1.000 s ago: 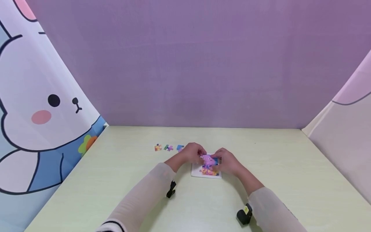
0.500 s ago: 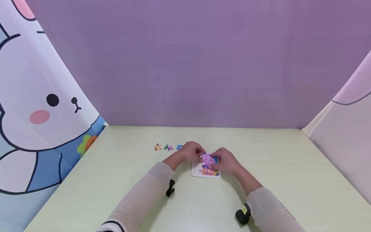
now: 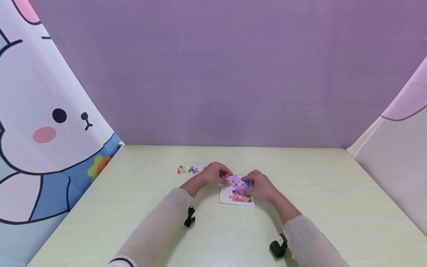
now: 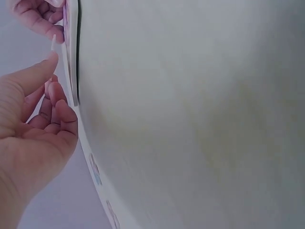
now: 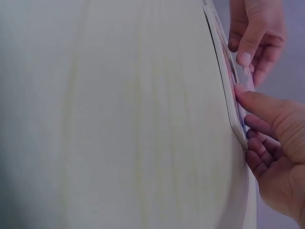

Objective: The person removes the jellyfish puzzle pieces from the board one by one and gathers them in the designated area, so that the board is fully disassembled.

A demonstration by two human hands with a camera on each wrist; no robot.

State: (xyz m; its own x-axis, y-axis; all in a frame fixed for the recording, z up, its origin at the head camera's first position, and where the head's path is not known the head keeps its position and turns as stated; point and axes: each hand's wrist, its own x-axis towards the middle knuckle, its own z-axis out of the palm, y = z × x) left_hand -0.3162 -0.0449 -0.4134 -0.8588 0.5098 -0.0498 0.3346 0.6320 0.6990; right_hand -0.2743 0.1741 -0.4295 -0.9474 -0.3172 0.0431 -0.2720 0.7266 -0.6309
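A white jigsaw puzzle board lies flat on the table, bearing a partly filled picture of a pink pig. My left hand pinches a pig-face puzzle piece between thumb and fingers over the board's upper left; in the left wrist view this piece shows edge-on, tilted up. My right hand holds the board's right side. In the right wrist view its thumb presses on the picture, and its fingers curl along the board's edge. Part of the picture is hidden beneath the hands.
Loose puzzle pieces lie left of the board: a yellow-orange one, a green-purple one and a blue one mostly behind my left hand. A pale wooden table meets a purple cloth wall at the back.
My left hand has shifted a little to the left and tilts the pig-face piece, now covering more of the blue loose piece. The right hand stays almost still on the board.
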